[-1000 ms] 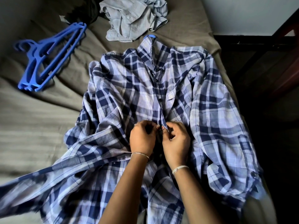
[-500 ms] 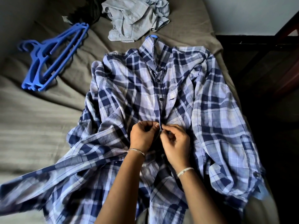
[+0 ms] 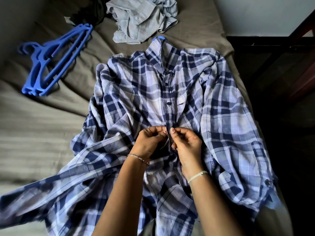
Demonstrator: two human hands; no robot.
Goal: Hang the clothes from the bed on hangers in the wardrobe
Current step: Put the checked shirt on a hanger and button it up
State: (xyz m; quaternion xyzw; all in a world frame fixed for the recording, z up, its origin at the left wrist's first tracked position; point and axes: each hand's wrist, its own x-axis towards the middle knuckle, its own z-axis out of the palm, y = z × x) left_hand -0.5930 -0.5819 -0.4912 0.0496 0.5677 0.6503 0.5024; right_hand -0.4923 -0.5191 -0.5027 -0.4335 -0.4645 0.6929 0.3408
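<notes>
The shirt (image 3: 213,108) is lying spread on the bed (image 3: 42,133), hanger (image 3: 161,37) hook showing at its collar; left hand (image 3: 148,143) and right hand (image 3: 187,147) are still pinching the placket (image 3: 167,116), drawing its edges closer; buttoning is seemingly progressing downward.

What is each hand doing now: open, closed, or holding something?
Left hand: pinching the front edge of the plaid shirt.
Right hand: pinching the shirt's other front edge.

Pale wall (image 3: 255,14) — dark wooden frame (image 3: 265,42) below
</notes>
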